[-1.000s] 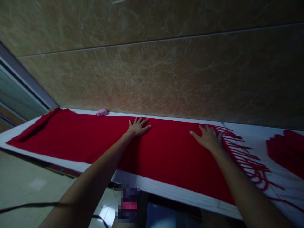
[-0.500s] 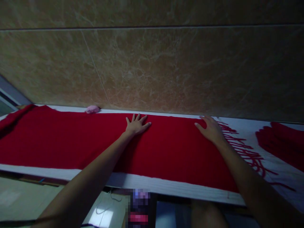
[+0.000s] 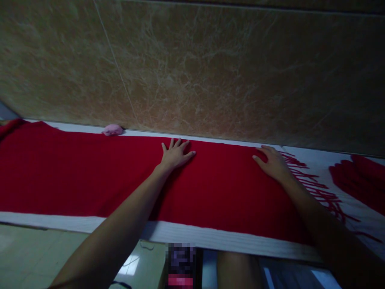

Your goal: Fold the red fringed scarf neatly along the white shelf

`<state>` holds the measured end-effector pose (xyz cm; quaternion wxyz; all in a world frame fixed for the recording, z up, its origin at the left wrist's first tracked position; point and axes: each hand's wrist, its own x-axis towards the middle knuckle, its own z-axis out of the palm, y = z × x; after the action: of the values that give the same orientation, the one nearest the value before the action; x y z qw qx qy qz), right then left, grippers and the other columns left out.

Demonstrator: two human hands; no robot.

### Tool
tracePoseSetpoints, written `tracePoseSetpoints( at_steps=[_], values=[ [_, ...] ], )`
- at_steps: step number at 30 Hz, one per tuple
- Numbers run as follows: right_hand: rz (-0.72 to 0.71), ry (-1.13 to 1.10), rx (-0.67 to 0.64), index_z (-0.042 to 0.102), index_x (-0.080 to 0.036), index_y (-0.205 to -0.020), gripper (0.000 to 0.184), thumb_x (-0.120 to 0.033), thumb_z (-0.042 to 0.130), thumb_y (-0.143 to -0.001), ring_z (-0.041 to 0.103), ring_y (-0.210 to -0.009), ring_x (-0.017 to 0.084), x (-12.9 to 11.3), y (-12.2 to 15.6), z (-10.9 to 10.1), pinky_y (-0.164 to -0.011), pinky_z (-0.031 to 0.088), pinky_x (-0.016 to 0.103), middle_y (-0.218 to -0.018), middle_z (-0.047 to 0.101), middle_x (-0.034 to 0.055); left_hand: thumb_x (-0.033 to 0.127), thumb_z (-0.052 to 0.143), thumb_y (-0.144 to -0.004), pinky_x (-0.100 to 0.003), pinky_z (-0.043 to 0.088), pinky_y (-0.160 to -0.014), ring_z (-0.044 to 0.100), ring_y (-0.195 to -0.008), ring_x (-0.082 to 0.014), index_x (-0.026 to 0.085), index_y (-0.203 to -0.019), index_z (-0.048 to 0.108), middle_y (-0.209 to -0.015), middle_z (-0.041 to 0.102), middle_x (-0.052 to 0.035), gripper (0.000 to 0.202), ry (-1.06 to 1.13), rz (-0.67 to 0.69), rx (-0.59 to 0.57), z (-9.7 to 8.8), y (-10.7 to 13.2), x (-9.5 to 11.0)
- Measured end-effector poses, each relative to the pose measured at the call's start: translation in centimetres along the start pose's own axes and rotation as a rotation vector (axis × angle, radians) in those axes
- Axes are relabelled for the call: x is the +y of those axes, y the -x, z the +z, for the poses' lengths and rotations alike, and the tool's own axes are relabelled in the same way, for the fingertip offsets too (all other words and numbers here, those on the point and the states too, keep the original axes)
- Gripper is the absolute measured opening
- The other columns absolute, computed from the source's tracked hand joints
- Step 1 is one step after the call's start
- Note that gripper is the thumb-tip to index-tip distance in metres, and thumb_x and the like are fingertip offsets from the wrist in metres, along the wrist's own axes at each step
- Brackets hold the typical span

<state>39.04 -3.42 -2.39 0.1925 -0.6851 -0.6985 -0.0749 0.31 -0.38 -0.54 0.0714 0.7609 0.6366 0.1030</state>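
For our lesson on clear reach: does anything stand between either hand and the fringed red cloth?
Nothing visible does. The left hand is spread directly on the red cloth; the right hand is at its far edge, near the fringe. The pink object lies by the wall, left of both hands.

Your white table (image 3: pixel 192 235) bears a long red cloth (image 3: pixel 222 184), fringed on your right. Behind it lies a pink object (image 3: pixel 112 129) — past the fringe (image 3: pixel 323 195), more red fabric (image 3: pixel 361 176).
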Motion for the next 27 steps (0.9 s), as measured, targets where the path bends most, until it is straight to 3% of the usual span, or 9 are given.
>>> tracePoseSetpoints(
  at_steps=[18, 23, 27],
  values=[
    [-0.028, -0.001, -0.015, 0.066, -0.013, -0.133, 0.05, -0.041, 0.047, -0.097, 0.054, -0.134, 0.029, 0.24, -0.23, 0.17, -0.118, 0.039, 0.043, -0.142, 0.061, 0.0178, 0.07, 0.039, -0.098, -0.075, 0.013, -0.12, 0.019, -0.157, -0.0419, 0.03, -0.155, 0.046, -0.17, 0.031, -0.0076, 0.07, 0.014, 0.005, 0.006, -0.09, 0.23, -0.24],
    [-0.061, -0.031, -0.017, 0.066, -0.005, -0.132, 0.054, -0.04, 0.047, -0.096, 0.055, -0.132, 0.03, 0.39, -0.3, 0.28, -0.118, 0.039, 0.041, -0.14, 0.061, 0.022, 0.069, 0.038, -0.098, -0.075, 0.013, -0.121, 0.021, -0.157, -0.041, 0.03, -0.156, 0.045, -0.17, 0.031, -0.0068, 0.07, -0.007, 0.015, 0.004, -0.09, 0.28, -0.25],
    [-0.063, -0.076, -0.038, 0.066, -0.01, -0.132, 0.051, -0.041, 0.048, -0.096, 0.055, -0.131, 0.029, 0.64, -0.44, 0.33, -0.117, 0.04, 0.043, -0.139, 0.062, 0.0195, 0.069, 0.036, -0.099, -0.074, 0.014, -0.121, 0.019, -0.157, -0.0412, 0.031, -0.157, 0.043, -0.17, 0.029, -0.0057, 0.07, -0.031, 0.01, -0.016, -0.06, 0.18, -0.34]
  ],
)
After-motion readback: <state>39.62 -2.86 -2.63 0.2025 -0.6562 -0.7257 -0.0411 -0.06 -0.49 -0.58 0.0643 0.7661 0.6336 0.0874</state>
